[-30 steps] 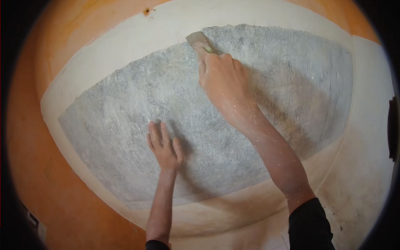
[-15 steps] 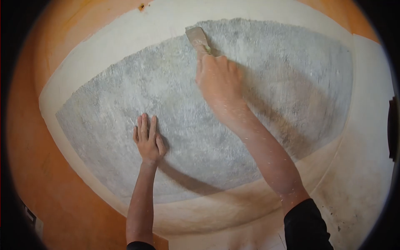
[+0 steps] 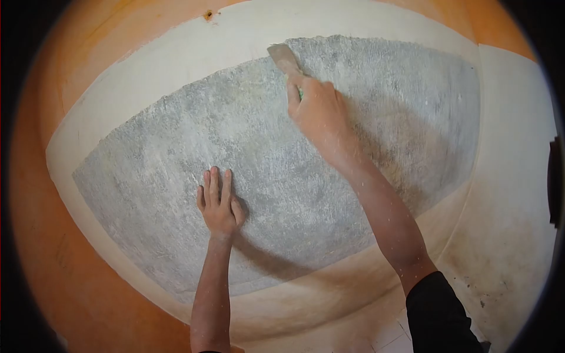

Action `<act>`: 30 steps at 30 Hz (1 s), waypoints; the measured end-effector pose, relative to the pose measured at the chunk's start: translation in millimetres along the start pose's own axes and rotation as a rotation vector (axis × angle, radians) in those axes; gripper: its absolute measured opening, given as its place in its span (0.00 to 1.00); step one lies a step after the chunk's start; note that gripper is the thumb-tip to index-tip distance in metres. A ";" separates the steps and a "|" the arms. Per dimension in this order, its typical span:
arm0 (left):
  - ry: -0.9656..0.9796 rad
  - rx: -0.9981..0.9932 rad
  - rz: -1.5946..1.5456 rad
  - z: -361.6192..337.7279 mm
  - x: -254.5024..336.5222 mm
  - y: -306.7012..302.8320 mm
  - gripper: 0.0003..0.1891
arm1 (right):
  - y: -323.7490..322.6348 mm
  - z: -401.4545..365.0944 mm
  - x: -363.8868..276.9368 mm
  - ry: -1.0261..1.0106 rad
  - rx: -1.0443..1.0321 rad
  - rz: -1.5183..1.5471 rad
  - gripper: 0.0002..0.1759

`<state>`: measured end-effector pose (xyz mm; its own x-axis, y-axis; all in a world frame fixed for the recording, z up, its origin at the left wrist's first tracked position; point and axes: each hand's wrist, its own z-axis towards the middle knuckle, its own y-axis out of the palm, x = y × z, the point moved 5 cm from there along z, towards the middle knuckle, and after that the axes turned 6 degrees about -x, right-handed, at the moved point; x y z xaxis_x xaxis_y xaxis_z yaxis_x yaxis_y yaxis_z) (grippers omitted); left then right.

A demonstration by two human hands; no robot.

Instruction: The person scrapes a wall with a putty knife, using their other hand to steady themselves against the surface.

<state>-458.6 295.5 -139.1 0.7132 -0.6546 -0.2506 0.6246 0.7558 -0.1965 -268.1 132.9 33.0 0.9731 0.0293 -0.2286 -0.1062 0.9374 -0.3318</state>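
Note:
My right hand [image 3: 321, 112] is closed round the handle of a putty knife [image 3: 284, 57], a flat scraper whose blade points up and to the left. The blade lies at the upper edge of a rough grey patch [image 3: 276, 194] of wall, where it meets a band of white paint [image 3: 159, 65]. Most of the handle is hidden by my fingers; a bit of green shows beside them. Lower and to the left, my left hand [image 3: 220, 203] rests flat on the grey patch with its fingers spread and holds nothing.
Orange wall [image 3: 35, 235] surrounds the white band on the left and at the top. A small dark hole [image 3: 208, 15] sits in the wall near the top. On the right is a cream wall [image 3: 512, 176] with a dark object [image 3: 554, 182] at its edge. Pale flecks dot my right forearm.
The view has shifted slightly. The putty knife has turned a little, its blade tilting further left along the grey patch's upper edge. My left hand stays spread on the wall.

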 end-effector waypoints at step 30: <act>0.030 0.016 -0.059 -10.3 -2.6 -8.0 0.29 | 10.6 -28.3 -11.1 0.063 -0.068 -0.064 0.15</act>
<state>-468.8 291.4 -146.6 0.6656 -0.6967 -0.2675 0.6702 0.7157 -0.1963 -285.8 132.7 6.1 0.9637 -0.0543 -0.2615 -0.0594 0.9108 -0.4084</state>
